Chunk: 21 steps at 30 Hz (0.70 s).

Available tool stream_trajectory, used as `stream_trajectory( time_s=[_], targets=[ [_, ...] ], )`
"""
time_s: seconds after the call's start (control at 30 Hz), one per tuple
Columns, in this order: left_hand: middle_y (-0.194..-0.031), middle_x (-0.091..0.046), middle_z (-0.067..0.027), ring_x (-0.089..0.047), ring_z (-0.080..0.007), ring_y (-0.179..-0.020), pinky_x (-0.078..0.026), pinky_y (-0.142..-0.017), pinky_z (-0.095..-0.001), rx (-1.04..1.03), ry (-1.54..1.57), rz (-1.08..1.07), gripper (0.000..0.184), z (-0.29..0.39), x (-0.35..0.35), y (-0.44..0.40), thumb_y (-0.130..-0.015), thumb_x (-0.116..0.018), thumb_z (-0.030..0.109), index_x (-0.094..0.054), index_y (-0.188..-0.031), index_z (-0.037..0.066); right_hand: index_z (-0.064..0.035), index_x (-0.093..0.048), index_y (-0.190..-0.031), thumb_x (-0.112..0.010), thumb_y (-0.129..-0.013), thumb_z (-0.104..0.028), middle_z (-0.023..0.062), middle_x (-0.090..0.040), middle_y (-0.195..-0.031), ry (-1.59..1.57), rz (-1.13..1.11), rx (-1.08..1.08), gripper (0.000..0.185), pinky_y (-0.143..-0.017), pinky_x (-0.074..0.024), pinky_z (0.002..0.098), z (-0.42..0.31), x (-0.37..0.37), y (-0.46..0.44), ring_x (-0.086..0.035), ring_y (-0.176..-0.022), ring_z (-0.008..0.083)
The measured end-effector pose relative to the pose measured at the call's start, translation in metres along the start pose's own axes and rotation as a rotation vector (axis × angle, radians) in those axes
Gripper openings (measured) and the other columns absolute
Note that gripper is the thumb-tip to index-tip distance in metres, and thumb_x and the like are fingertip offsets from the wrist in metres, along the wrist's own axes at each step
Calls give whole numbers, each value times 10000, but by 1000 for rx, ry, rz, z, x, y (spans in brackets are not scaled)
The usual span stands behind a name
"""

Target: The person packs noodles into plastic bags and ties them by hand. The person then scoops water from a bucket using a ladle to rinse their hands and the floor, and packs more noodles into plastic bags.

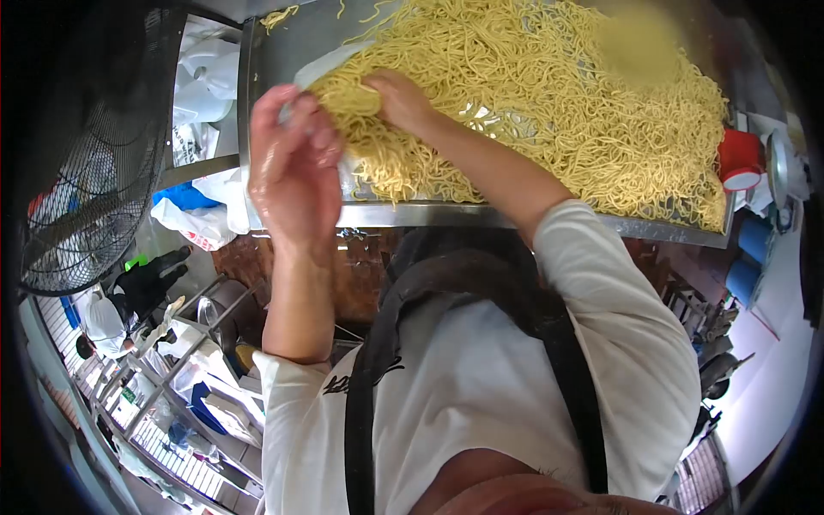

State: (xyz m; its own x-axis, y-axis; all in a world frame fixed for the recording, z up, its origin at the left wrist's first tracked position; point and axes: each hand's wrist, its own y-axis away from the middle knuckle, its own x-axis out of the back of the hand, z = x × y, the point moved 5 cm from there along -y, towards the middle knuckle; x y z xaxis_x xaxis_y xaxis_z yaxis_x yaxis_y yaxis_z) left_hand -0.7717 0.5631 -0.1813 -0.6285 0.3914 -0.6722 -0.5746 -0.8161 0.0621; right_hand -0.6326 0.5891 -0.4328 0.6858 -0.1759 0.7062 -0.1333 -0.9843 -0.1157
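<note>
A thick spread of yellow noodles (549, 94) covers much of the metal tray (429, 215) in front of me. My right hand (399, 99) reaches across to the left side of the heap, its fingers closed on a bunch of noodles and partly hidden by them. Beside that bunch, my left hand (296, 163) is raised over the tray's left edge, wet and shiny, with curled fingers. What they hold, if anything, is hard to make out. Whitish plastic (330, 62) shows under and around the noodles close to the left hand.
A large mesh fan guard (94, 206) stands at the left. White plastic bags (197, 219) lie beyond the tray's left edge. A red container (741, 154) is by its right end, with blue containers (751, 240) below. Another person (107, 322) is at the far lower left, near metal racks.
</note>
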Motion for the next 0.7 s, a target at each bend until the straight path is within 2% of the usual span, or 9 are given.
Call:
stream_trajectory(
  time_s=[0.07,0.1,0.17,0.27,0.33,0.4,0.47,0.57,0.7],
  targets=[
    [-1004,-507,-90,-435,-123,-757,-348,-614,-238,4,-48,-25,351,5,-40,8,-886,-559,87,-475,-1222,28,-50,-651,-1087,-751,-725,-188,169,-671,-984,-402,-32,-66,400,-710,-532,388,-49,13,-31,-676,-847,290],
    [-1020,-498,-98,-437,-133,-777,-355,-621,-246,-32,-23,-80,350,13,-52,9,-891,-554,95,-470,-1224,27,-45,-650,-1068,-746,-715,-167,150,-671,-936,-530,-197,-95,385,-680,-534,384,-101,53,-32,-674,-787,278],
    [-1052,-480,-113,-443,-155,-815,-368,-635,-260,-91,21,-167,350,24,-67,14,-901,-544,109,-459,-1230,23,-49,-639,-1085,-728,-717,-142,134,-668,-921,-851,-313,-25,390,-687,-526,375,-155,68,-33,-662,-784,260],
    [-1086,-458,-131,-450,-194,-845,-392,-657,-285,-154,25,-133,356,44,-52,1,-906,-534,123,-453,-1240,34,-77,-608,-1191,-691,-750,-129,140,-658,-1019,-1385,-127,313,452,-799,-499,360,-178,4,-66,-634,-959,245],
    [-1061,-474,-120,-459,-206,-845,-412,-664,-299,-134,36,-14,328,44,-15,-13,-908,-539,131,-488,-1222,51,-108,-560,-1281,-676,-769,-127,163,-621,-1121,-1091,-118,459,526,-880,-472,370,-174,-8,-52,-588,-1080,258],
    [-1048,-480,-114,-463,-203,-851,-415,-660,-299,-94,50,129,308,36,34,-15,-910,-541,137,-510,-1206,61,-152,-484,-1392,-672,-785,-133,205,-554,-1259,-160,-218,458,636,-967,-435,399,-141,-6,-7,-514,-1205,296],
    [-1038,-474,-131,-451,-205,-871,-395,-674,-289,-125,53,108,294,37,55,-2,-904,-544,143,-537,-1171,19,-164,-363,-1462,-656,-822,-54,225,-424,-1409,83,-316,81,712,-1110,-324,451,-114,59,45,-393,-1314,390],
    [-1036,-474,-140,-447,-204,-877,-383,-670,-274,-131,71,88,299,38,63,8,-898,-549,148,-551,-1160,4,-167,-387,-1456,-710,-780,-90,272,-402,-1413,151,-66,-59,753,-1076,-365,485,-55,43,101,-375,-1328,417],
    [-1101,-450,-143,-416,-161,-829,-380,-656,-244,-79,59,-58,367,27,9,19,-897,-549,157,-495,-1233,18,-109,-532,-1319,-791,-712,-145,213,-552,-1280,-245,43,-32,661,-1012,-443,405,-31,7,67,-529,-1209,329]
  ],
)
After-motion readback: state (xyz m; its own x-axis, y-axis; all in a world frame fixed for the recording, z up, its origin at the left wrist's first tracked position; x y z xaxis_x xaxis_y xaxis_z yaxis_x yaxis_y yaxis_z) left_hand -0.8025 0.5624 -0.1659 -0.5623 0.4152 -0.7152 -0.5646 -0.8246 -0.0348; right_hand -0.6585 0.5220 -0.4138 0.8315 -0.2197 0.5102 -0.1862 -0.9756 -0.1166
